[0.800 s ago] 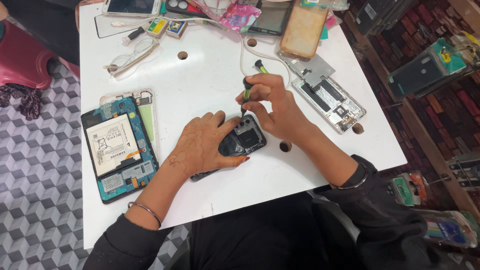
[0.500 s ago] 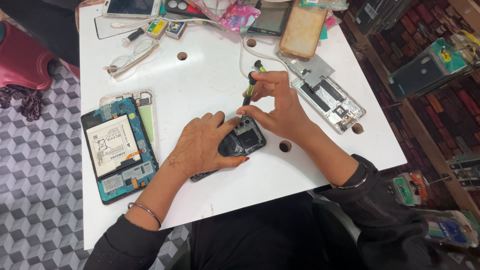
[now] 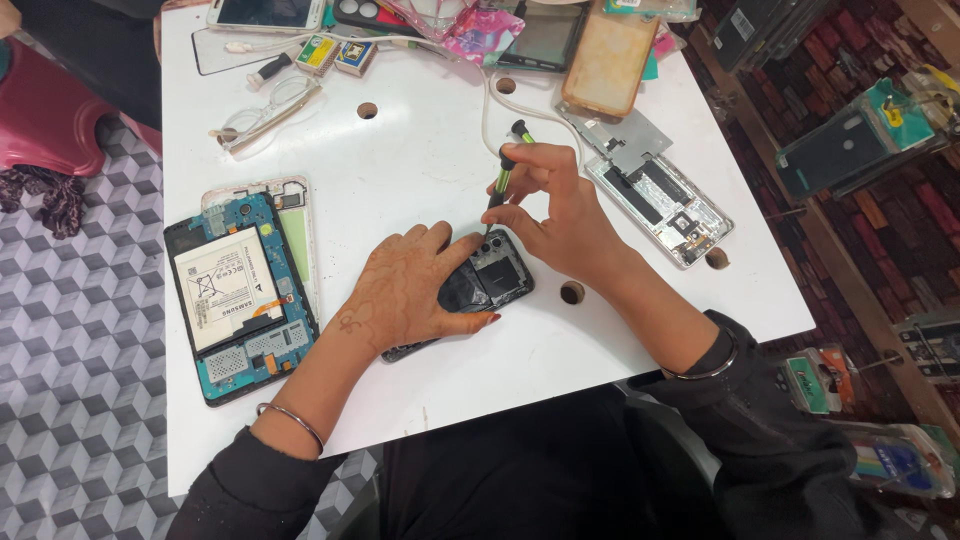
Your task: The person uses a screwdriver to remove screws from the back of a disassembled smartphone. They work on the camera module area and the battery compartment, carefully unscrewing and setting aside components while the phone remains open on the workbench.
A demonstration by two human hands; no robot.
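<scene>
We find our work set on a white table (image 3: pixel 420 170). Left of our left hand lies an opened tablet (image 3: pixel 238 300), its white battery label a plain rectangle facing up. Beyond our right hand rests a stripped phone frame (image 3: pixel 660 205) with a loose metal plate (image 3: pixel 625 135) just above it; farther off sits a tan phone case (image 3: pixel 608 62). Well beyond both hands we note two small boxes (image 3: pixel 335 55), yellow and green, and a pair of glasses (image 3: pixel 265 108). The dark phone (image 3: pixel 480 285) lies flat between our hands, back up. Our left hand (image 3: pixel 405 295) is spread flat over its lower half, pressing it to the table. Our right hand (image 3: pixel 555 215) pinches a green-handled screwdriver (image 3: pixel 505 175), tip touching the phone's top corner. We judge the phone light, stiff, smooth and apt to slide; its glass looks fragile, so it is best taken by the long edges. The screwdriver is slim and light, gripped at the shaft.
</scene>
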